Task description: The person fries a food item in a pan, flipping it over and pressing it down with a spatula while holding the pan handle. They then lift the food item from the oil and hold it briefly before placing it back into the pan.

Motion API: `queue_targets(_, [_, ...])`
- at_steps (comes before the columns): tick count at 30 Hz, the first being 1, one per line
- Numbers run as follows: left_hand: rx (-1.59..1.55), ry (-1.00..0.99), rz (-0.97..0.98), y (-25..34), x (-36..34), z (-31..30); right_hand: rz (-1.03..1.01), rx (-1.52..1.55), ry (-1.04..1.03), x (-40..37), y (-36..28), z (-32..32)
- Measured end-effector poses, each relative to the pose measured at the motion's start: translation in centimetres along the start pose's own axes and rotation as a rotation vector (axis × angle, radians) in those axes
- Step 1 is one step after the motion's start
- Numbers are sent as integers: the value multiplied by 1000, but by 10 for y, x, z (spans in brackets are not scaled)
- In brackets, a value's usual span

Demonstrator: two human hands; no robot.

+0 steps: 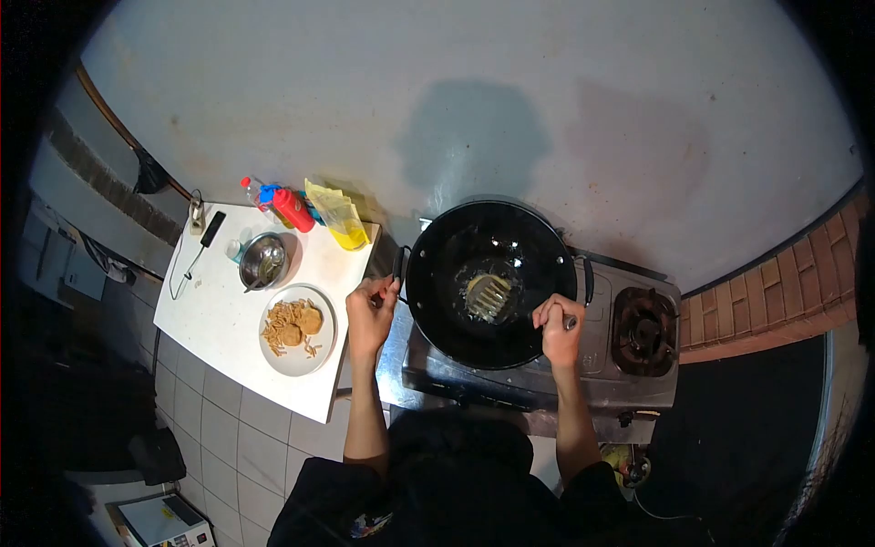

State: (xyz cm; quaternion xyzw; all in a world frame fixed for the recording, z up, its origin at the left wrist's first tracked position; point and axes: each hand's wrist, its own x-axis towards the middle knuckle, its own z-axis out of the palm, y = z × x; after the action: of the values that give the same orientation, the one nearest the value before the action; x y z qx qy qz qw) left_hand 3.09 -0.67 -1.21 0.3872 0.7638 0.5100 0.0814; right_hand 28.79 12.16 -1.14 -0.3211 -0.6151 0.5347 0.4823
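A large black wok (pixel 447 328) sits on the stove, with a little bubbling oil and a piece of food (pixel 476 284) at its bottom. My right hand (pixel 558 335) is wrapped round the handle of a slotted turner (pixel 492 296), whose head rests over the food in the oil. At the wok's left rim, my left hand (pixel 371 314) has its fingers closed on the lower end of the wok's side handle (pixel 399 264). The turner's shaft is hard to see against the dark wok.
A white table (pixel 219 314) on the left bears a plate of fried food (pixel 293 369), a metal bowl (pixel 248 269), a red bottle (pixel 293 211), a yellow bag (pixel 342 223) and a black-handled tool (pixel 213 230). Right of the wok is another burner (pixel 645 330).
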Motion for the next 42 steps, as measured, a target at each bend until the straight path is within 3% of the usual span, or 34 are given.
queue_targets(2, [0,-9,13,-1,0,-1,-22,-9,-17,0,-3,0])
queue_targets(4, [7,-4,6,-2,-1,-1,155,11,70,-3,-13,-2])
queue_targets(7, [33,-12,21,-5,1,-2,76,176,104,0,-26,-9])
queue_targets(11, [-23,-21,-8,-2,0,-2,72,-13,89,3,-34,-20])
queue_targets(17, [-1,38,-30,-3,-4,-2,108,-94,-16,0,-33,-9])
queue_targets(23, [-61,64,-22,-10,-7,1,160,-172,7,5,-27,0])
queue_targets(29, [-61,46,45,-14,-6,1,-57,-322,-114,10,-11,1])
queue_targets(32, [-80,36,20,-11,-7,1,-62,-414,-133,10,-10,3])
queue_targets(42, [-78,9,-5,-11,-11,-2,78,-225,-4,-4,-38,-1])
